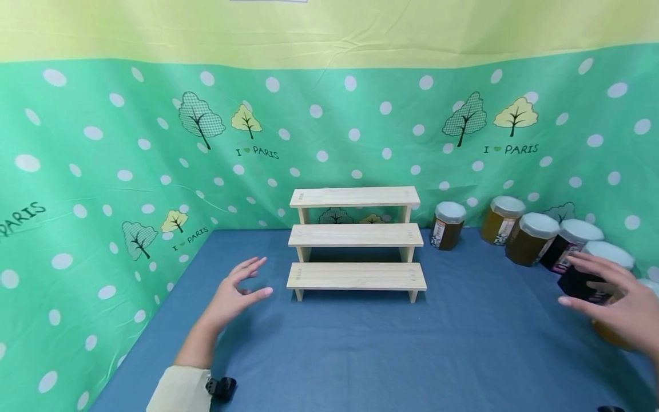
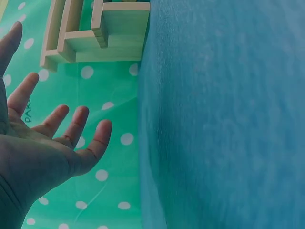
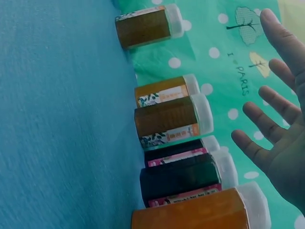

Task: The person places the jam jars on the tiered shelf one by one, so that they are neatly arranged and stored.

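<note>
My left hand hovers over the blue table, left of a three-step wooden shelf, fingers spread and holding nothing. In the left wrist view the same hand has its palm showing and its fingers loosely bent. At the right, my right hand hangs in front of a row of lidded jars, with its thumb apart from the fingers. A dark jar is partly hidden behind it. In the right wrist view, that hand is beside the white lids, with nothing in its grasp.
One brown jar stands just right of the shelf. Farther right are an amber jar, a brown jar and a dark jar, close together. Green dotted cloth hangs behind the blue tabletop.
</note>
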### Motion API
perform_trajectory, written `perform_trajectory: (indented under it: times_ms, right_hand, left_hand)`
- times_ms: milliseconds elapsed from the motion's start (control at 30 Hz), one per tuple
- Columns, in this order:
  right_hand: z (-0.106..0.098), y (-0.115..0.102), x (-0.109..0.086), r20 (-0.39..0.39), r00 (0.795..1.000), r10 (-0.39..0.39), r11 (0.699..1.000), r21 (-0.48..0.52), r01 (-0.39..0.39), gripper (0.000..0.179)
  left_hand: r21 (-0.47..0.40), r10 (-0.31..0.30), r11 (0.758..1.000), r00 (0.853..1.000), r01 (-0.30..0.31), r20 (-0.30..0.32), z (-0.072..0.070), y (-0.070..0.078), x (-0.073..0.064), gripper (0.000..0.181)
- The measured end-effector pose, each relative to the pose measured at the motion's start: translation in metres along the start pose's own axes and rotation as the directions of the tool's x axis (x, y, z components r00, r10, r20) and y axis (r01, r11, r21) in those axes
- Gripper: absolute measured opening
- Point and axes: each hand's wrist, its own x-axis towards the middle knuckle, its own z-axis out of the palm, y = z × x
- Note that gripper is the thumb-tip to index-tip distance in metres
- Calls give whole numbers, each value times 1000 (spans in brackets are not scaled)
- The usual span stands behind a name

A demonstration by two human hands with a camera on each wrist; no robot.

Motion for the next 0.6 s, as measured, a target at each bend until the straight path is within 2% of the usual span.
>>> perform_trajectory:
  times_ms: [233,433,600]
  right_hand:
    - [-12,3,-4,-54,999,8,1000,22,-7,69]
    - [-20,7,-8,-66,997,27,1000,7,-26,66]
    - [-24,12,-10,-79,996,38,999,-12,-39,65]
  left_hand:
    - [-46,-52,998,998,54,40,7,2,7,68]
    - [-103,-93,989,992,102,88,13,3,14,73]
    - [-101,-121,986,987,132,111,16,3,18,71]
